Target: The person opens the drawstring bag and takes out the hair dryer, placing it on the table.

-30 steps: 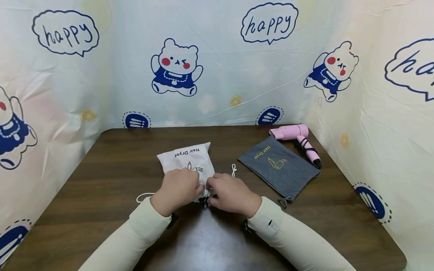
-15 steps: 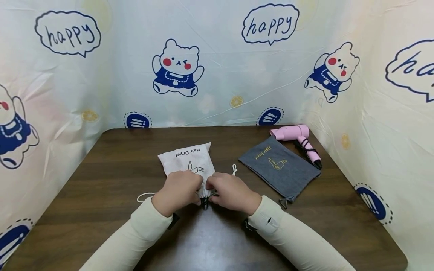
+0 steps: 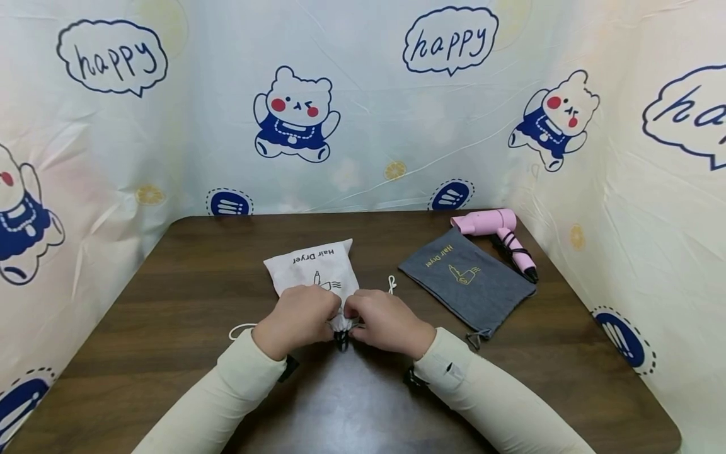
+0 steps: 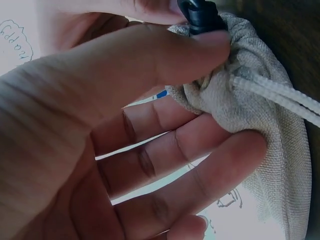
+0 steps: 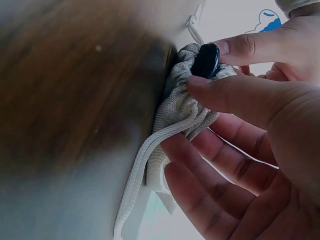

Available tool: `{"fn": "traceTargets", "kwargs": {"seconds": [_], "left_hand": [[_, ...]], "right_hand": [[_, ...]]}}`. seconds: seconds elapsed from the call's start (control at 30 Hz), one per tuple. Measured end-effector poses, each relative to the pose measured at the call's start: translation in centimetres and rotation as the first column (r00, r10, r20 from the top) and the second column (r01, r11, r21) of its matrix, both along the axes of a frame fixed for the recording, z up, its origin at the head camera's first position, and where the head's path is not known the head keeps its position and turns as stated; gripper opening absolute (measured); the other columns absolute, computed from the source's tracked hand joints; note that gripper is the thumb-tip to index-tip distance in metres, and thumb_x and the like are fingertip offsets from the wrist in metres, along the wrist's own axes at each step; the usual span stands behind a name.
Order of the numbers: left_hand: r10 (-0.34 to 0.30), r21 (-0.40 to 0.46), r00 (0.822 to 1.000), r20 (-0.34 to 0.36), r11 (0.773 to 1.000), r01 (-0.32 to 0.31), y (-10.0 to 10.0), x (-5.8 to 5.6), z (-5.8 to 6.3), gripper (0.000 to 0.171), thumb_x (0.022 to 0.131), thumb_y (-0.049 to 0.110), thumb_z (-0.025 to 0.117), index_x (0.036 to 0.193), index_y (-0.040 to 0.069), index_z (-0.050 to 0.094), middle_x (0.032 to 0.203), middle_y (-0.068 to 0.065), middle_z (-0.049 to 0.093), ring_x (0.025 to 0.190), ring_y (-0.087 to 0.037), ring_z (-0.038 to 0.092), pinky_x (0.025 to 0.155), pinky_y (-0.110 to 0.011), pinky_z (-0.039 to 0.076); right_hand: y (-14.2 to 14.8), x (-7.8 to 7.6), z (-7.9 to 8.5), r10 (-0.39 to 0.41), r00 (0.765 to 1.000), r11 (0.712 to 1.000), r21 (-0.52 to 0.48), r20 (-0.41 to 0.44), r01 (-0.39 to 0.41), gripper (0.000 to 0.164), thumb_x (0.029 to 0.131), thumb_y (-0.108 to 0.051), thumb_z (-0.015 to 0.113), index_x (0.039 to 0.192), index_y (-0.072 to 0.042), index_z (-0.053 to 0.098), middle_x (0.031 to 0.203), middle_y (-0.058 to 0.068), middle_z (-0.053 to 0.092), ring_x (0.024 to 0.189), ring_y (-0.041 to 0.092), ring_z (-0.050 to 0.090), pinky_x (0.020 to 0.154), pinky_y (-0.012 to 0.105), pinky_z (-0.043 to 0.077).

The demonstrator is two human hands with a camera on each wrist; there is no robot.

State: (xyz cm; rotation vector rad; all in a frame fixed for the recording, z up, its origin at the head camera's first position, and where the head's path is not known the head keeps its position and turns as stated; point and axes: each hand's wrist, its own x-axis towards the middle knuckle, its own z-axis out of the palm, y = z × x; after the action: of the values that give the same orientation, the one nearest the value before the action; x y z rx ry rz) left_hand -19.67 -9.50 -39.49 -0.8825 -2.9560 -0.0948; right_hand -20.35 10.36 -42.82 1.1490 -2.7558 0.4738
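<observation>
A pale drawstring pouch (image 3: 309,261) printed "Hair Dryer" lies at the middle of the table, its mouth toward the person. My left hand (image 3: 297,315) pinches the gathered mouth from the left, thumb on top and fingers beneath. From the other side my right hand (image 3: 391,318) pinches the same bunched cloth. Between the two thumbs a glossy black piece (image 5: 206,61) sticks out of the mouth; in the left wrist view this black piece (image 4: 205,17) looks coiled, like cord. White drawstrings (image 4: 277,92) trail out on both sides. The inside of the pouch is hidden.
To the right lies a flat dark grey drawstring pouch (image 3: 467,274) with yellow "Hair Dryer" print. Behind it a pink hair dryer (image 3: 484,222), black cord wound on its handle, sits near the corner of the brown table (image 3: 187,284). Printed cloth (image 3: 363,82) surrounds the table.
My left fingers have drawn down slightly at the pouch's mouth, and the cloth there looks more tightly gathered, with the black piece plainer between the hands. The pouch has stayed in place.
</observation>
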Motion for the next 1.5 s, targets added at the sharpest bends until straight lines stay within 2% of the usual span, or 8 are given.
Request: {"fn": "traceTargets", "kwargs": {"seconds": [0.2, 0.7, 0.9, 1.1, 1.5], "left_hand": [[-0.004, -0.019, 1.0, -0.021, 1.0, 0.003, 0.0, 0.0, -0.2, 0.034, 0.067, 0.018, 0.078, 0.058, 0.024, 0.046, 0.052, 0.01, 0.043, 0.052, -0.012, 0.044, 0.045, -0.037, 0.034], [-0.02, 0.033, 0.993, -0.119, 0.999, 0.024, 0.1, 0.5, 0.9, 0.035, 0.068, 0.024, 0.076, 0.058, 0.025, 0.043, 0.051, 0.01, 0.041, 0.049, -0.011, 0.041, 0.043, -0.034, 0.031], [0.004, 0.052, 0.994, -0.105, 0.999, 0.002, 0.1, 0.6, 1.4, 0.033, 0.074, 0.026, 0.077, 0.062, 0.025, 0.046, 0.054, 0.009, 0.043, 0.052, -0.011, 0.042, 0.044, -0.033, 0.031], [0.034, 0.113, 0.994, -0.1, 0.993, -0.023, 0.0, 0.7, 2.0, 0.031, 0.076, 0.027, 0.074, 0.063, 0.025, 0.045, 0.055, 0.009, 0.043, 0.054, -0.012, 0.043, 0.043, -0.033, 0.031], [0.065, 0.104, 0.994, -0.092, 0.993, -0.055, -0.1, 0.6, 2.3, 0.026, 0.078, 0.029, 0.07, 0.066, 0.025, 0.048, 0.057, 0.008, 0.047, 0.054, -0.012, 0.046, 0.044, -0.034, 0.033]], "right_hand": [[0.0, 0.0, -0.1, 0.005, 1.0, 1.0, -0.021, -0.016, -0.005, 0.016, 0.084, -0.02, 0.081, 0.092, -0.022, 0.068, 0.091, -0.008, 0.066, 0.075, 0.004, 0.056, 0.065, 0.024, 0.048], [0.4, 0.3, 1.4, -0.037, 0.997, 0.999, -0.027, -0.062, 0.036, 0.012, 0.082, -0.021, 0.077, 0.089, -0.026, 0.069, 0.088, -0.011, 0.063, 0.07, 0.003, 0.052, 0.056, 0.024, 0.043], [0.3, 0.4, 1.7, -0.061, 0.991, 0.995, -0.085, -0.118, 0.051, 0.01, 0.08, -0.024, 0.076, 0.085, -0.026, 0.068, 0.085, -0.01, 0.063, 0.066, 0.002, 0.051, 0.054, 0.024, 0.041], [0.1, 0.6, 2.0, -0.109, 0.978, 0.986, -0.142, -0.181, 0.083, 0.009, 0.081, -0.027, 0.073, 0.086, -0.024, 0.065, 0.081, -0.012, 0.055, 0.063, 0.005, 0.048, 0.053, 0.026, 0.038], [0.0, 0.7, 2.0, -0.145, 0.971, 0.978, -0.174, -0.191, 0.112, 0.01, 0.082, -0.027, 0.071, 0.088, -0.024, 0.063, 0.082, -0.012, 0.051, 0.062, 0.004, 0.046, 0.053, 0.025, 0.038]]}}
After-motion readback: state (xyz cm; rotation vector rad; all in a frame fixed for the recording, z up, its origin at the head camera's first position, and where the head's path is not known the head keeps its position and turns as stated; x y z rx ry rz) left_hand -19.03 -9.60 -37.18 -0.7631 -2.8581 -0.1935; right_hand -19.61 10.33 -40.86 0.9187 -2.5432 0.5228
